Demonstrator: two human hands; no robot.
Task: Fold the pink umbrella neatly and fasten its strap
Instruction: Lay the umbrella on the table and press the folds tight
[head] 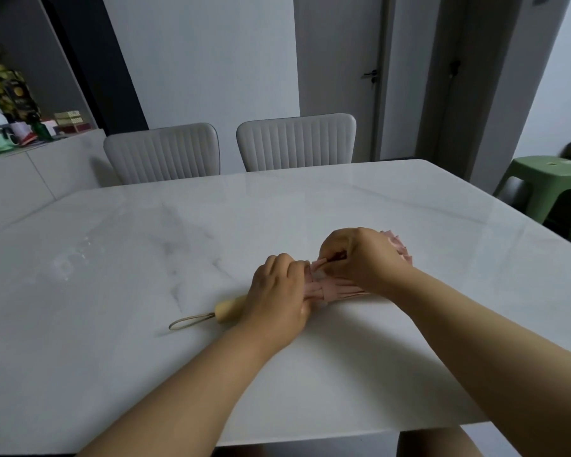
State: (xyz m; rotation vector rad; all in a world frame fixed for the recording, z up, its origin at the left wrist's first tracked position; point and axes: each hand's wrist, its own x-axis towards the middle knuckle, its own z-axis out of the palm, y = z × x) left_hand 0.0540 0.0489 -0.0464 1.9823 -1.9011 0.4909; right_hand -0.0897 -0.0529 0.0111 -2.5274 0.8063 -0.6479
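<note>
A folded pink umbrella [338,288] lies on the white marble table [145,258], its cream wooden handle [229,309] pointing left with a thin wrist loop [190,321]. My left hand [277,291] wraps around the umbrella near the handle end. My right hand [363,258] rests over the middle of the canopy and pinches the pink strap [320,263] between thumb and fingers. A band of the strap crosses the pleats below. The canopy's far end [399,247] shows as ruffled pleats behind my right hand; most of the canopy is hidden by both hands.
Two grey ribbed chairs [165,150] [295,140] stand at the table's far edge. A green plastic stool [544,183] sits at the right. A low white cabinet with cups and boxes [20,130] is at the far left.
</note>
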